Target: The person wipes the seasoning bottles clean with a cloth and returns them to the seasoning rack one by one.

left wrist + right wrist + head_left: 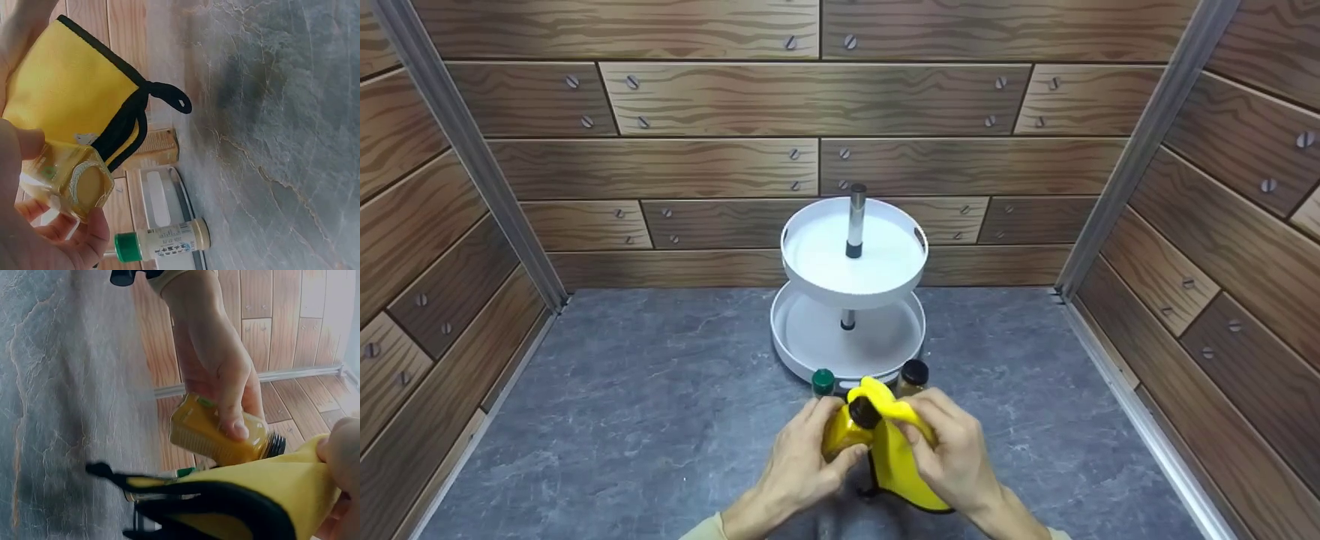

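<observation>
Plank-print walls (712,97), grey table (645,390). Left hand (806,450) grips jar (841,439), right hand (956,450) pinches cloth (904,469) at jar's 3 o'clock; green-capped bottle (823,382) at 11. Jar label (196,437), bottle label (171,241) unreadable.

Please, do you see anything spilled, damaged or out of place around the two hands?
Nothing stands out. The yellow bottle tilts, but the left grip holds it. Near the tiered tray, the green-capped bottle and the black-capped bottle stand upright; I see no spill or damage.
</observation>
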`<state>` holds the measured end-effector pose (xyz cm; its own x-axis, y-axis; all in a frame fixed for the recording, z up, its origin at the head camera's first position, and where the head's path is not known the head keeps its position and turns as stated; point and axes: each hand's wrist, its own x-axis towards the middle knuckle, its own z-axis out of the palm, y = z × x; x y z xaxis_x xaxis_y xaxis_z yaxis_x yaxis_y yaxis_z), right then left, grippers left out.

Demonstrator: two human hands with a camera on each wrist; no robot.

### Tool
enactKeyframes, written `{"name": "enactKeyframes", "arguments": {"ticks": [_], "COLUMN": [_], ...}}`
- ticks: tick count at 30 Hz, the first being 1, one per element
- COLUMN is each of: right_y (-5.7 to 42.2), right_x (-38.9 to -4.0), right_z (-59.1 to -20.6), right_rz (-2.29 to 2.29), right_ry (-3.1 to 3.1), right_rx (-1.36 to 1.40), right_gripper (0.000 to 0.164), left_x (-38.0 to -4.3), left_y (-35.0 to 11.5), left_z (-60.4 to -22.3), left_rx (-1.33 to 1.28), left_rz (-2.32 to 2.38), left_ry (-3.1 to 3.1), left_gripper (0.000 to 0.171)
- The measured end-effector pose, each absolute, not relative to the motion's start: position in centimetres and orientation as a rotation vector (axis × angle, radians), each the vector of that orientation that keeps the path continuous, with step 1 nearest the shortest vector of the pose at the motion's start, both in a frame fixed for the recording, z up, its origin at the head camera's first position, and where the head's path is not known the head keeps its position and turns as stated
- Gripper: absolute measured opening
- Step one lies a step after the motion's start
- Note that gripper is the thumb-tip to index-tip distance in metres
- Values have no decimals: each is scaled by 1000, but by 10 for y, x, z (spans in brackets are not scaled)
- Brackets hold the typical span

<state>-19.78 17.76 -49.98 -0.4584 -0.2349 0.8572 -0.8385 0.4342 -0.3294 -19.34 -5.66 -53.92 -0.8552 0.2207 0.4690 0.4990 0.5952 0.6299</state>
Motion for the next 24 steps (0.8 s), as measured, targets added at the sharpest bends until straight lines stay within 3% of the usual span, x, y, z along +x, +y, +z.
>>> {"name": "enactKeyframes", "arguments": {"ticks": [8, 24], "right_y": [178, 171], "right_x": [-200, -202], "right_z": [-497, -501], "right_rz": [1046, 1025], "right_ry": [-1965, -1908], "right_rx": [707, 765], "right_gripper": [29, 36], "left_x": [-193, -191], "left_y": [-56, -48], "left_z": [-537, -528], "left_rx": [-537, -521], "left_rz": [-1230, -1553], "left_ry": [-2482, -2447], "left_gripper": [44, 38]}}
